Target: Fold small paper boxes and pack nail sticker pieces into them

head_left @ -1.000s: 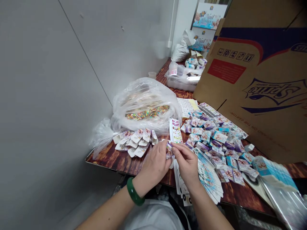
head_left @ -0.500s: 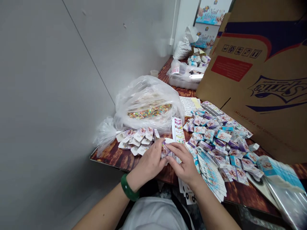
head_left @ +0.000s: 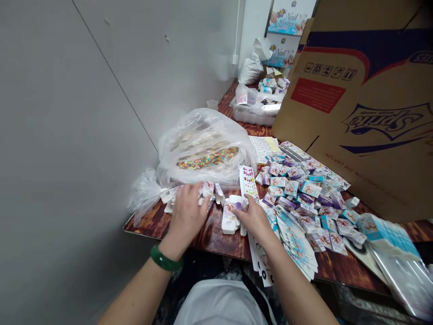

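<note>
My left hand (head_left: 187, 212), wearing a green bangle, reaches over a cluster of small printed boxes (head_left: 207, 188) at the table's left. Its thumb stands apart from the fingers; the fingertips lie among the boxes and are partly hidden. My right hand (head_left: 254, 217) grips a small white-and-purple box (head_left: 229, 221) with its end flaps open, thumb across the printed face. That box is just above the table near its front edge. Beside the right hand lies a strip of colourful nail stickers (head_left: 249, 180).
Behind the hands sits a clear plastic bag (head_left: 206, 131) of colourful bits. Many small closed boxes (head_left: 311, 189) are heaped at right, with fanned cards (head_left: 296, 243) in front. A large carton (head_left: 358, 117) stands behind them, and a plastic tub (head_left: 253, 115) is at the back.
My hands were together on a small box; now they are apart. The left has moved left onto the box cluster, while the right keeps the box, now showing open flaps.
</note>
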`<state>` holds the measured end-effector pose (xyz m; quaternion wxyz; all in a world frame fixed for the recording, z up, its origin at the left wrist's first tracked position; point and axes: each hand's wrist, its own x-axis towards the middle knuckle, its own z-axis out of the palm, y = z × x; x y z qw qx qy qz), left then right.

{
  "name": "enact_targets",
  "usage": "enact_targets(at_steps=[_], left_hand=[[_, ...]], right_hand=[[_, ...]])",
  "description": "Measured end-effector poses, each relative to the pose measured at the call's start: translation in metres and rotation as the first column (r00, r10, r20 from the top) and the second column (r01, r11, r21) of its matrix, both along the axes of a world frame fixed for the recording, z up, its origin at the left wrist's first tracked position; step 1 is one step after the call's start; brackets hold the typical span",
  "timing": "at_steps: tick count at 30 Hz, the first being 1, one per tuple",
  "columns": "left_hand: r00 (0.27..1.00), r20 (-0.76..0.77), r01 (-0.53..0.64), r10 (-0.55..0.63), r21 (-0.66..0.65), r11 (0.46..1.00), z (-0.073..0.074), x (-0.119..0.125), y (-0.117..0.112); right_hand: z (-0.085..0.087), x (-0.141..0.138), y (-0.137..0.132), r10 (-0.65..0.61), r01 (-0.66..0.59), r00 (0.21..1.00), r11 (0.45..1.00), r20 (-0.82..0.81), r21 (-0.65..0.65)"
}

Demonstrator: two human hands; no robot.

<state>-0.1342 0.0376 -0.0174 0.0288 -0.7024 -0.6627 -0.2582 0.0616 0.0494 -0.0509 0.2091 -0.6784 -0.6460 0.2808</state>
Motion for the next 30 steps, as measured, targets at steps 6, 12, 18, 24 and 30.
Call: enact_targets(at_steps=[6, 12, 18, 24, 30], left_hand=[[0.975, 0.052, 0.22, -0.214, -0.259, 0.941, -0.022, 0.053, -0.027], [0.982, 0.081, 0.189, -0.173, -0.267, 0.945, -0.024, 0.061, -0.025], [0.974, 0.151, 0.197, -0.169, -0.199, 0.96, -0.024, 0.062, -0.026], [0.919, 0.382, 0.202, -0.099, -0.241, 0.949, -0.028, 0.051, -0.014], [0.688, 0.726, 0.263, 0.018, -0.271, 0.926, -0.014, 0.033, -0.004]], right_hand=[[-0.016, 0.005, 0.007, -0.033, 0.031, 0.984, 0.999, -0.173, -0.018], [-0.017, 0.007, 0.002, -0.019, 0.02, 0.953, 1.0, -0.303, -0.002], [-0.01, 0.003, -0.008, -0.016, 0.03, 0.963, 0.998, -0.268, 0.047], [-0.022, 0.004, -0.008, -0.091, 0.084, 0.846, 0.996, -0.526, -0.037], [-0.003, 0.008, -0.006, -0.129, 0.132, 0.665, 0.99, -0.736, -0.054]])
